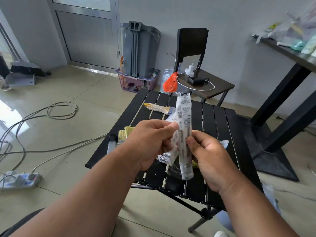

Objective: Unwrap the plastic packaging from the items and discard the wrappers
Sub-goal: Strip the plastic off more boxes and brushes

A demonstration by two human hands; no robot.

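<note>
Nearest to us, our left hand (pixel 150 142) and right hand (pixel 210 154) meet above the black slatted folding table (pixel 220 127). Between them stands the long, narrow item in clear printed plastic wrapping (pixel 184 134), nearly upright, its top leaning slightly away from us. Our left hand pinches the loose plastic at the item's left edge, fingers curled; our right hand grips its lower half from the right, thumb pressed on the front.

Below the hands, on the table, lies a crumpled heap of clear plastic wrappers with a white printed label (pixel 166 158); we cannot tell what is under it. To the left, at the table's near-left edge, sit pale-bristled paintbrushes (pixel 125 133), partly hidden by our left wrist. Farther along the table, near its far edge, lies a yellow-tipped brush wrapped in clear plastic (pixel 159 108).

Beyond the table stands a dark wooden chair (pixel 205 82) with a white charger and cable (pixel 193 77) on its seat, and an orange plastic bag (pixel 170 83) just beside it. Against the wall a grey plastic bin (pixel 139 48) stands in a purple plastic basket (pixel 136 82). Grey cables (pixel 51 113) trail over the tiled floor at left to a white power strip (pixel 18 181).
</note>
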